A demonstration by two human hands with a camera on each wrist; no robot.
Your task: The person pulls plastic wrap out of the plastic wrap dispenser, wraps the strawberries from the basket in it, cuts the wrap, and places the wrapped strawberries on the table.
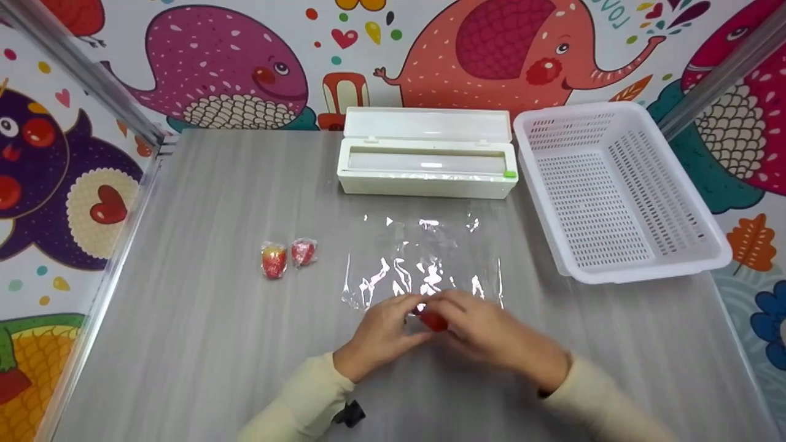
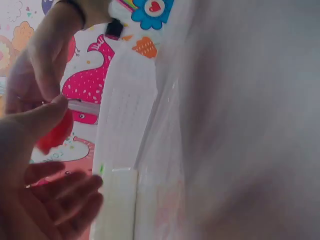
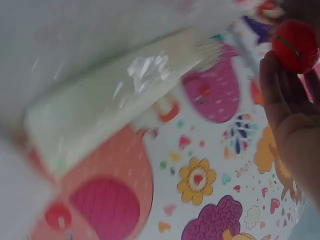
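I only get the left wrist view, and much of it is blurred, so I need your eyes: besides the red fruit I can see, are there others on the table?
Observer: Yes. The head view shows a red-and-yellow wrapped fruit and a red wrapped fruit, left of the clear film sheet.
Operator: Any marking on the held red fruit?
Observer: The right wrist view shows a thin green line on it.
Operator: And the long white box, is it open?
Observer: Open; in the head view its lid is raised at the back.
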